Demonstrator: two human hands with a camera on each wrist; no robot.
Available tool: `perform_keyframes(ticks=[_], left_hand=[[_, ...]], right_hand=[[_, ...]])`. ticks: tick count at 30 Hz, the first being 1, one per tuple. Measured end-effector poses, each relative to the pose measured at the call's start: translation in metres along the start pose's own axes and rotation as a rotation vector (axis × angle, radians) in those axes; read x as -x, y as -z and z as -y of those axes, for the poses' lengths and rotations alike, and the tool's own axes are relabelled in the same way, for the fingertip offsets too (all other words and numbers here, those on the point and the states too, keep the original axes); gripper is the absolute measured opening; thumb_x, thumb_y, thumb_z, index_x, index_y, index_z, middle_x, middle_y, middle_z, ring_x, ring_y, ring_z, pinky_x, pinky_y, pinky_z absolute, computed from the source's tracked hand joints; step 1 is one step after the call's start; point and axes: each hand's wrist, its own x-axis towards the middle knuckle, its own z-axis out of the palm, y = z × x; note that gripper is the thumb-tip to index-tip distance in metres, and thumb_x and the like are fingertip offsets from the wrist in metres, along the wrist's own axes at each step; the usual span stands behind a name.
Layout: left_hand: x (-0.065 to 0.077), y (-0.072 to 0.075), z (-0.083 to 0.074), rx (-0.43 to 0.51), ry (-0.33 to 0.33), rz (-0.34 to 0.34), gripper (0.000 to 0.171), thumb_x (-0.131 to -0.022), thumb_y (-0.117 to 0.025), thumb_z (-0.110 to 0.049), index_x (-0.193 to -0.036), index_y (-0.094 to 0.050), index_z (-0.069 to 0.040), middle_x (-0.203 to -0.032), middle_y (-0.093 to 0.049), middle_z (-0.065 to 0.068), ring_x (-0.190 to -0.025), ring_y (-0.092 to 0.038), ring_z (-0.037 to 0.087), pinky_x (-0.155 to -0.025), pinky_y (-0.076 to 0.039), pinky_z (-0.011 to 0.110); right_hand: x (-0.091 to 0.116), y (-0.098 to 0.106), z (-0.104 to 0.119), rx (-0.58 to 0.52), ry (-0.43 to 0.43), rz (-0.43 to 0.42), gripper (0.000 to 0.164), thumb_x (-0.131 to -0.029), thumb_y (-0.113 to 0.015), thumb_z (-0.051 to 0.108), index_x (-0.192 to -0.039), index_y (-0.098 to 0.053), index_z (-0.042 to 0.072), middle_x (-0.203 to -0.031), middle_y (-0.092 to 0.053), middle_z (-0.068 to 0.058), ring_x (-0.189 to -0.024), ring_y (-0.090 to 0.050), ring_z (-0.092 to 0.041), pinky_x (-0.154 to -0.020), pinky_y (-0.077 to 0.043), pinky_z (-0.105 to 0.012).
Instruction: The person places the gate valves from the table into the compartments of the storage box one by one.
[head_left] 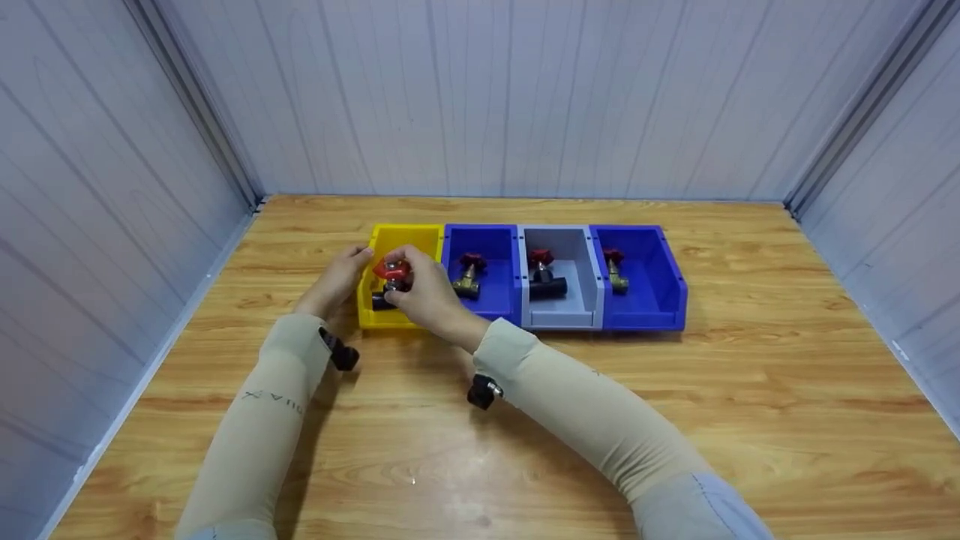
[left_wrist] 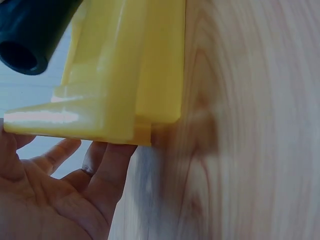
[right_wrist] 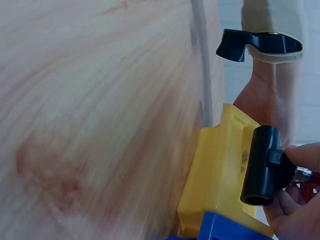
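Note:
My right hand [head_left: 433, 298] pinches a valve with a red handle [head_left: 392, 270] and a black tubular body [right_wrist: 261, 165]. The valve is over the yellow bin [head_left: 401, 321], its body near the opening; whether it touches the bin is unclear. In the left wrist view, the body's hollow black end [left_wrist: 22, 50] shows above the bin's rim. My left hand [head_left: 337, 281] rests against the outer left wall of this bin. Its fingers [left_wrist: 112, 167] lie fairly straight along the wall, and the thumb is up by the rim.
To the right, joined in a row, are a blue bin [head_left: 495, 304] with a brass valve [head_left: 466, 283], a grey bin [head_left: 562, 319] with a black valve [head_left: 549, 286], and another blue bin [head_left: 652, 300] with a brass valve [head_left: 616, 279]. Panel walls [head_left: 487, 97] border the wooden table [head_left: 750, 360].

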Motion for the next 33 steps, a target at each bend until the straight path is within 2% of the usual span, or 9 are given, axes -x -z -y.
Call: perform_keyframes(ticks=[5, 12, 19, 24, 29, 33], left_hand=[[0.001, 0.0, 0.001, -0.004, -0.018, -0.003, 0.055, -0.119, -0.028, -0.038, -0.163, -0.036, -0.006, -0.159, -0.044, 0.018, -0.138, -0.048, 0.027, -0.12, -0.041, 0.045], [0.001, 0.0, 0.001, -0.018, -0.032, -0.003, 0.056, -0.119, -0.027, -0.04, -0.163, -0.036, -0.006, -0.16, -0.044, 0.018, -0.141, -0.047, 0.028, -0.125, -0.037, 0.049], [0.001, 0.0, 0.0, -0.018, -0.036, -0.018, 0.054, -0.12, -0.028, -0.039, -0.16, -0.039, -0.004, -0.156, -0.045, 0.018, -0.138, -0.045, 0.028, -0.123, -0.036, 0.049], [0.001, -0.001, 0.001, 0.003, -0.019, -0.019, 0.052, -0.12, -0.028, -0.039, -0.159, -0.039, -0.006, -0.152, -0.046, 0.013, -0.134, -0.045, 0.024, -0.12, -0.038, 0.045], [-0.001, -0.001, 0.001, 0.011, -0.008, -0.014, 0.051, -0.12, -0.028, -0.038, -0.157, -0.039, -0.006, -0.138, -0.049, 0.008, -0.122, -0.049, 0.021, -0.108, -0.044, 0.038], [-0.002, 0.0, 0.0, -0.015, -0.008, -0.012, 0.05, -0.12, -0.027, -0.037, -0.156, -0.04, -0.006, -0.131, -0.05, 0.008, -0.118, -0.05, 0.022, -0.104, -0.044, 0.037]], right_hand=[[0.0, -0.005, -0.001, 0.098, -0.005, -0.016, 0.045, -0.095, -0.078, -0.003, -0.135, -0.061, 0.006, -0.135, -0.064, -0.016, -0.123, -0.064, -0.027, -0.105, -0.056, -0.034], [-0.004, -0.007, -0.002, 0.108, -0.023, -0.011, 0.045, -0.095, -0.077, -0.003, -0.135, -0.059, 0.005, -0.137, -0.063, -0.017, -0.129, -0.062, -0.03, -0.112, -0.053, -0.039], [-0.009, -0.001, -0.001, 0.107, -0.017, 0.017, 0.033, -0.095, -0.077, -0.002, -0.122, -0.059, 0.004, -0.133, -0.066, -0.015, -0.125, -0.065, -0.027, -0.106, -0.057, -0.036], [-0.012, 0.006, -0.001, 0.117, 0.001, 0.05, 0.023, -0.097, -0.077, 0.001, -0.115, -0.062, 0.003, -0.126, -0.072, -0.014, -0.117, -0.07, -0.024, -0.099, -0.06, -0.031], [-0.016, 0.016, -0.002, 0.227, 0.048, 0.083, 0.018, -0.099, -0.078, 0.006, -0.113, -0.066, 0.005, -0.12, -0.076, -0.011, -0.108, -0.073, -0.022, -0.093, -0.061, -0.031], [-0.02, 0.022, -0.004, 0.309, 0.06, 0.086, 0.018, -0.101, -0.078, 0.012, -0.115, -0.069, 0.007, -0.12, -0.079, -0.008, -0.106, -0.073, -0.021, -0.094, -0.061, -0.033]])
